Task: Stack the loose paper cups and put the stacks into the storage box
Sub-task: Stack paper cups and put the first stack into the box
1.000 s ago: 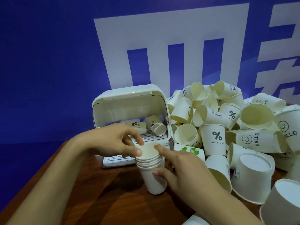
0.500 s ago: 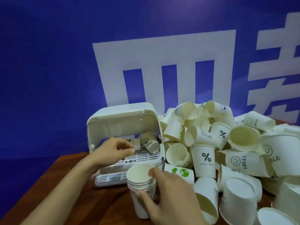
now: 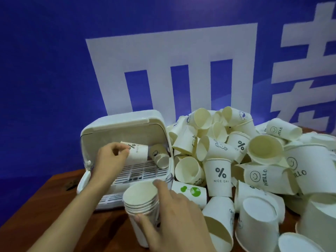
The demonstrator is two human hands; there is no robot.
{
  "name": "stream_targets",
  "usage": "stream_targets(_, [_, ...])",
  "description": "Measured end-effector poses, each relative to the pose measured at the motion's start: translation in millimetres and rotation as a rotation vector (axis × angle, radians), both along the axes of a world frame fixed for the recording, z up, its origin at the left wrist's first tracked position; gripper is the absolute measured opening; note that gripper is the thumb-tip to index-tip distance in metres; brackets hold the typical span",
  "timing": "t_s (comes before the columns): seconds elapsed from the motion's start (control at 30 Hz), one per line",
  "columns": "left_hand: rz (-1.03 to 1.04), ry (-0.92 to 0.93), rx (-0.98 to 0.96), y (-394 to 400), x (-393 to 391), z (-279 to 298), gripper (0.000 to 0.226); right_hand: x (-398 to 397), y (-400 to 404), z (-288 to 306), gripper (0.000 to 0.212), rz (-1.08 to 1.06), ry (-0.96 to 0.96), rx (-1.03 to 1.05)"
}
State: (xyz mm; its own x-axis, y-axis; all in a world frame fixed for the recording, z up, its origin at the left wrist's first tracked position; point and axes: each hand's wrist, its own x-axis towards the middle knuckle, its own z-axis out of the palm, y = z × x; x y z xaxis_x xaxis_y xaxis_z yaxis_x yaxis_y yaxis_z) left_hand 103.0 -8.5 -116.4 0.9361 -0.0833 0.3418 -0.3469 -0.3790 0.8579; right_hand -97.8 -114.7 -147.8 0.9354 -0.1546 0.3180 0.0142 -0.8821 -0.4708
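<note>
While the left hand (image 3: 111, 157) pinches a "%" cup (image 3: 137, 151) inside the open storage box (image 3: 125, 124), the right hand (image 3: 174, 213) grips the upright stack of cups (image 3: 141, 200).
The stack stands on the wooden table (image 3: 60, 190) just before the box; the loose cups (image 3: 236, 160) are heaped to its right.

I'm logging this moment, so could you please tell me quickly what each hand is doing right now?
Left hand: pinches a percent-sign cup inside the storage box.
Right hand: holds the stack of cups on the table.
</note>
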Motion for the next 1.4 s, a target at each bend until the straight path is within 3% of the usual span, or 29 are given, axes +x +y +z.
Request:
stream_targets(0.13, [-0.181, -0.107, 0.027, 25, -59, 34, 0.050, -4, 2, -8, 0.090, -0.057, -0.145, 0.023])
stream_targets(0.3, [-0.369, -0.321, 0.422, 50, -92, 67, 0.025, 0, 2, -22, 0.104, -0.089, -0.188, 0.093])
stream_targets(0.53, [-0.484, -0.315, 0.747, 43, -88, 57, 0.026, 1, 2, -25, 0.109, -0.012, -0.213, 0.138])
stream_targets(0.67, [-0.653, -0.280, 0.919, 37, -88, 52, 0.025, 3, 1, -23, 0.107, 0.039, -0.237, 0.113])
stream_targets(0.83, [-0.628, -0.368, 0.787, 39, -79, 51, 0.007, 4, 1, -23, 0.089, 0.121, -0.175, 0.102])
stream_targets(1.03, [-0.415, -0.249, 0.552, 41, -56, 44, 0.015, 6, 3, -21, 0.072, 0.131, -0.011, 0.016])
stream_targets(1.4, [-0.244, 0.168, 0.424, -6, 31, 14, 0.011, 9, 10, -17, 0.071, 0.172, 0.077, 0.007])
